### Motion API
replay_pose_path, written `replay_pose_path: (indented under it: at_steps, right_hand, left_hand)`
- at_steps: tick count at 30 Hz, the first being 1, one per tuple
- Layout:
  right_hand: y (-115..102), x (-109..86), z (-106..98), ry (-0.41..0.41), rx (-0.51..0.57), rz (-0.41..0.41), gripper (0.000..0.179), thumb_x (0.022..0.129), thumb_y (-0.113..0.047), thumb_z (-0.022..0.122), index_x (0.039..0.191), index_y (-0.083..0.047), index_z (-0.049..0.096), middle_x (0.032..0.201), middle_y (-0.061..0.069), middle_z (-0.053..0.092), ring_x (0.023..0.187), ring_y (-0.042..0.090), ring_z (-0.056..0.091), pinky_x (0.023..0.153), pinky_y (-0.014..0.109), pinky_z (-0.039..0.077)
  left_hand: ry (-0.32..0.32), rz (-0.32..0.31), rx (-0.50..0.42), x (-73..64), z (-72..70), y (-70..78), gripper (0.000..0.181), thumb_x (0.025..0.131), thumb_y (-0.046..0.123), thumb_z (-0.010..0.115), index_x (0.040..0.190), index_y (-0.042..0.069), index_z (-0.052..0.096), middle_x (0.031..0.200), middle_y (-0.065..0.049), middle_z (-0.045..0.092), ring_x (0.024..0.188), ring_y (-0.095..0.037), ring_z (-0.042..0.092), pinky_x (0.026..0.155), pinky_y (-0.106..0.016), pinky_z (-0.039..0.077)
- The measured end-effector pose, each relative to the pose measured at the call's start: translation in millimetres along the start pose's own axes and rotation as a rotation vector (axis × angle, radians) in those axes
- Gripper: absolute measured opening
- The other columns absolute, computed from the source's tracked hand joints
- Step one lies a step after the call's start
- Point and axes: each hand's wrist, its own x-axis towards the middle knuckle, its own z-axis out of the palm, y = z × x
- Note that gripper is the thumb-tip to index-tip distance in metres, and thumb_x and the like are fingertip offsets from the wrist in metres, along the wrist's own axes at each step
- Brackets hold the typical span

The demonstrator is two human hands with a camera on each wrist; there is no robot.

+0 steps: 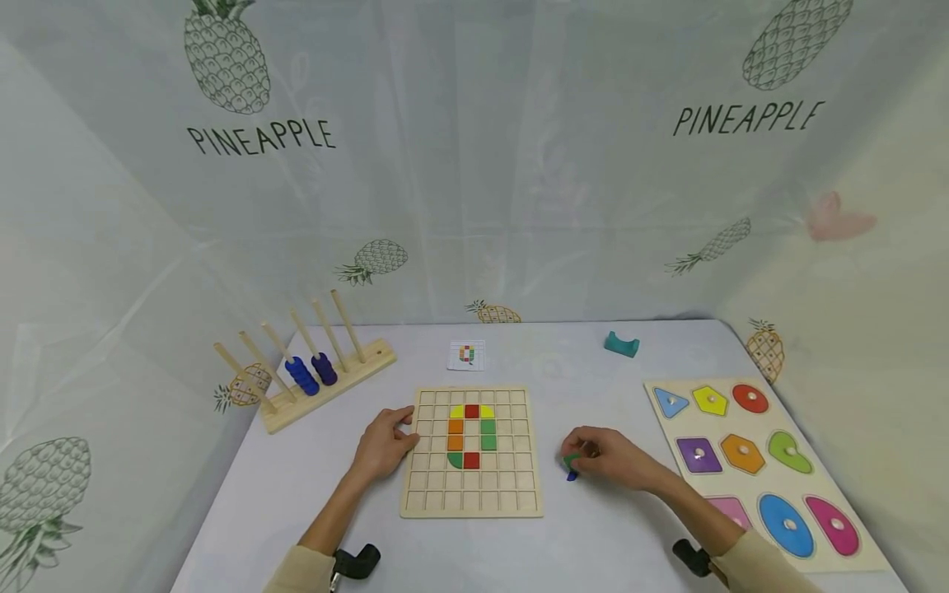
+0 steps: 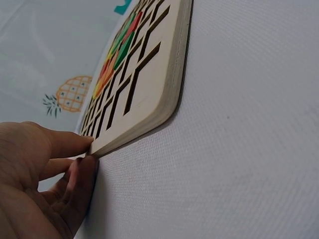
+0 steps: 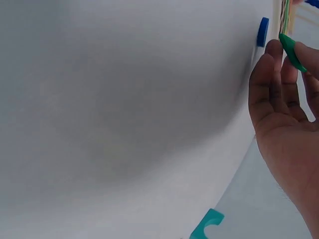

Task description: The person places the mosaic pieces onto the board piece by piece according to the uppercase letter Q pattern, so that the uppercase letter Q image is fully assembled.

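Observation:
A wooden grid board (image 1: 430, 501) lies flat on the table, with yellow, red, orange and green tiles (image 1: 471, 460) set in a ring. At its left edge, my left hand (image 1: 381, 445) rests extended fingertips and thumb against the wood. The left wrist view shows those fingertips at the board's rim (image 2: 149, 119). Right of the board, my right hand (image 1: 611, 458) pinches a small green tile (image 3: 293, 53) between thumb and fingers. A small blue piece (image 1: 572, 475) is on the table just below that hand; part of the green tile is covered by fingers.
Behind the board lies a pattern card (image 1: 466, 356). A wooden peg rack (image 1: 326, 395) with blue and purple beads stands at the left. On the right is a shape puzzle board (image 1: 734, 486) with knobbed pieces, partly under the right forearm. A teal curved object (image 1: 621, 344) sits farther back.

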Motion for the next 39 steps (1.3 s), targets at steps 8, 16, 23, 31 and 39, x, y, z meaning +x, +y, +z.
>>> replay_pose_path:
  at_steps: [8, 16, 23, 31, 39]
  right_hand:
    - [-15, 18.8, 12, -0.007, 0.037, -0.007, 0.014, 0.093, -0.012, 0.070, 0.107, -0.012, 0.068, 0.103, 0.000, 0.067, 0.085, 0.015, 0.062, 0.069, 0.027, 0.052]
    - [-31, 39.2, 23, -0.021, 0.033, -0.018, 0.014, 0.092, -0.015, 0.072, 0.105, -0.013, 0.069, 0.096, -0.002, 0.066, 0.085, 0.014, 0.060, 0.072, 0.025, 0.050]
    - [-40, 59.8, 33, -0.032, 0.037, -0.008, 0.011, 0.090, -0.015, 0.074, 0.101, -0.016, 0.070, 0.090, -0.003, 0.067, 0.084, 0.015, 0.061, 0.075, 0.024, 0.049]
    - [-49, 78.6, 47, -0.049, 0.017, 0.007, 0.007, 0.090, -0.017, 0.074, 0.097, -0.014, 0.075, 0.084, -0.008, 0.070, 0.080, 0.012, 0.060, 0.073, 0.025, 0.048]
    - [-53, 91.7, 63, -0.048, -0.042, 0.029, 0.003, 0.089, -0.014, 0.075, 0.092, -0.015, 0.076, 0.080, -0.010, 0.068, 0.077, 0.011, 0.059, 0.070, 0.025, 0.049]
  left_hand:
    - [0.000, -0.003, -0.014, -0.8, 0.0, 2.1, 0.055, 0.086, 0.012, 0.076, 0.137, 0.000, 0.060, 0.110, -0.006, 0.063, 0.079, -0.009, 0.064, 0.067, -0.029, 0.048]
    - [0.011, 0.004, -0.012, -1.5, -0.2, 2.7, 0.055, 0.086, 0.012, 0.077, 0.137, 0.000, 0.060, 0.111, -0.007, 0.064, 0.077, -0.008, 0.062, 0.065, -0.027, 0.047]
    - [0.016, 0.003, -0.016, -1.5, -0.9, 2.2, 0.055, 0.086, 0.012, 0.077, 0.137, 0.000, 0.060, 0.110, -0.006, 0.064, 0.078, -0.009, 0.064, 0.066, -0.027, 0.048]
    - [0.004, -0.004, -0.022, -1.4, -1.0, 1.8, 0.056, 0.086, 0.012, 0.076, 0.138, 0.000, 0.059, 0.112, -0.007, 0.063, 0.080, -0.009, 0.064, 0.067, -0.029, 0.048]
    - [0.009, -0.015, -0.020, -0.2, -0.9, 1.1, 0.057, 0.086, 0.014, 0.077, 0.139, 0.002, 0.059, 0.113, -0.005, 0.063, 0.081, -0.009, 0.064, 0.068, -0.029, 0.049]
